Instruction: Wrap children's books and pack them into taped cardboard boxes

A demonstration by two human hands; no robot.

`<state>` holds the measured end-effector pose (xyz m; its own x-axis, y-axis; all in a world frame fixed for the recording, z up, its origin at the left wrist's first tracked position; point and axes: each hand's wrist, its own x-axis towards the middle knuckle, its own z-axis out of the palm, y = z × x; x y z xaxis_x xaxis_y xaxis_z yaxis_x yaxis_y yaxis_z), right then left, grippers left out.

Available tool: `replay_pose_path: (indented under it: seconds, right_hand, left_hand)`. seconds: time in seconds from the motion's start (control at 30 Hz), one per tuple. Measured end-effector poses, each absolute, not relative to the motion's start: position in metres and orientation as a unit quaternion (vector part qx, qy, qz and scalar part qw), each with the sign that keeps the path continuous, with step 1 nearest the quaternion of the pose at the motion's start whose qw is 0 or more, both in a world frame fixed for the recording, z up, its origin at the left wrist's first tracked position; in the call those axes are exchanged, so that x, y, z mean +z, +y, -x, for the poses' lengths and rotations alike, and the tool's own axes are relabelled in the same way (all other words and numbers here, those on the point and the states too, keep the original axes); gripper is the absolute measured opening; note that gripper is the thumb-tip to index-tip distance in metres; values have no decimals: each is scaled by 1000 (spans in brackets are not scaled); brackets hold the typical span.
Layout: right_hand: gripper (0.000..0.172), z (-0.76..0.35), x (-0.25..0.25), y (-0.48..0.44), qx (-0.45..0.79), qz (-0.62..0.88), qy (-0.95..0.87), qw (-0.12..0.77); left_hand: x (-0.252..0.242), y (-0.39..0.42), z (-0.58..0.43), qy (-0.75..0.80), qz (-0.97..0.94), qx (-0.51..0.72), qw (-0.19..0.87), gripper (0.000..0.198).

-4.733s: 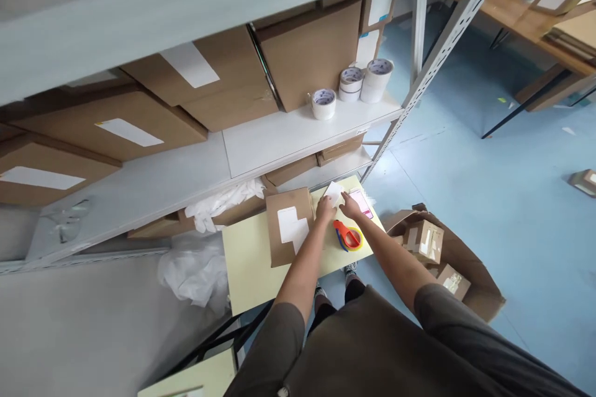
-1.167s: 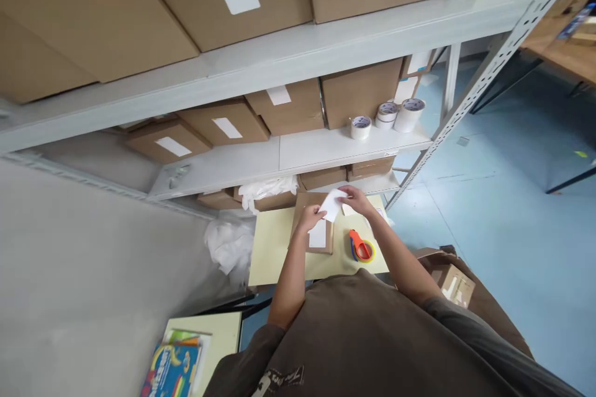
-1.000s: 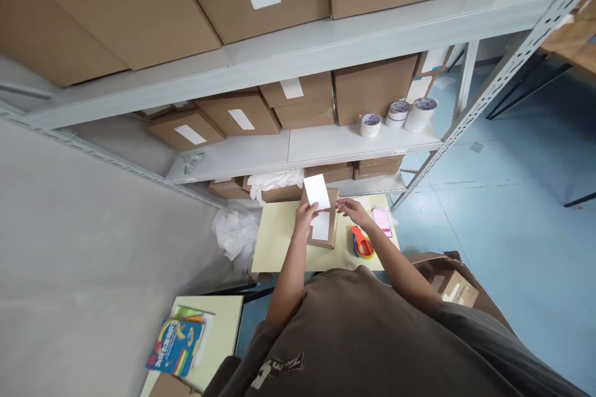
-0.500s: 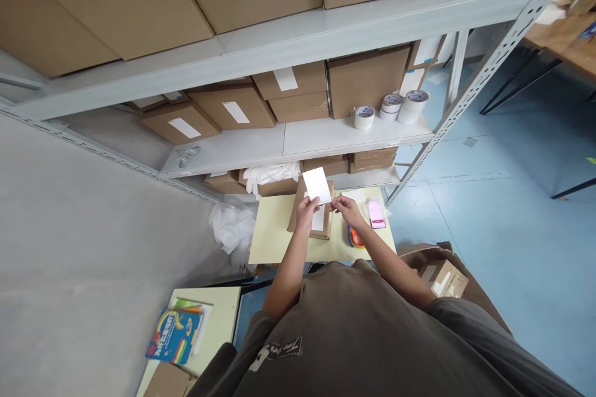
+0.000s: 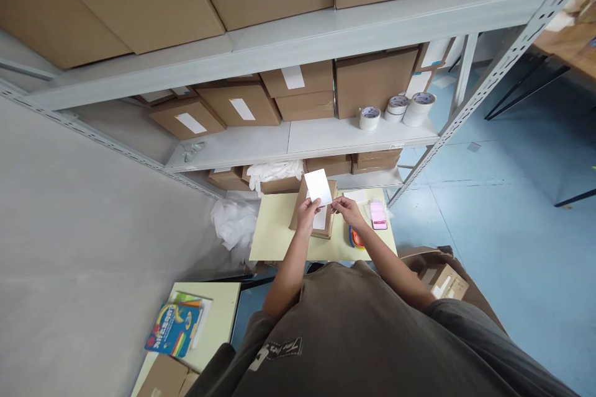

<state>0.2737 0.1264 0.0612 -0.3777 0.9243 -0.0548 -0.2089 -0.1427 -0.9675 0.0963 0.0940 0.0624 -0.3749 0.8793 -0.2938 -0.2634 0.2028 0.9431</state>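
My left hand [image 5: 307,214] grips a blank white label [image 5: 318,186] by its lower edge, thumb on top. The fingertips of my right hand [image 5: 345,208] are pinched together at the label's lower right corner. Below the label, a flat brown cardboard box [image 5: 298,217] lies on the pale yellow table [image 5: 272,229]; a white sticker [image 5: 320,219] shows on its top. To the right of the box, partly behind my right forearm, is a red, blue and yellow tape roll or dispenser [image 5: 356,237]. A phone [image 5: 379,215] with a pink screen rests near the table's right edge.
A metal rack [image 5: 326,25] with several cardboard boxes stands ahead. White tape rolls [image 5: 369,118] sit on its middle shelf. A white plastic bag [image 5: 233,223] is left of the table. At lower right is an open carton [image 5: 479,298]; at lower left, a blue book-like package [image 5: 174,329].
The view has shifted slightly, so the rack appears a little further right. Both hands keep nearly the same hold at the label.
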Motion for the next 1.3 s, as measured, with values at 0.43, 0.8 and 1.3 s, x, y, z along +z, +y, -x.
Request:
replay_pose_path:
  seconds: [0.43, 0.8, 1.3]
  right_hand:
    - [29, -278, 59, 125, 650, 308, -543, 433]
    - [21, -291, 57, 119, 662, 332, -533, 409]
    - [37, -218, 55, 128, 680, 379, -486, 396]
  left_hand:
    - [82, 84, -108, 576, -408, 533, 467, 42]
    - [88, 74, -123, 571, -418, 527, 471, 53]
    - [68, 76, -15, 610, -277, 600, 437, 55]
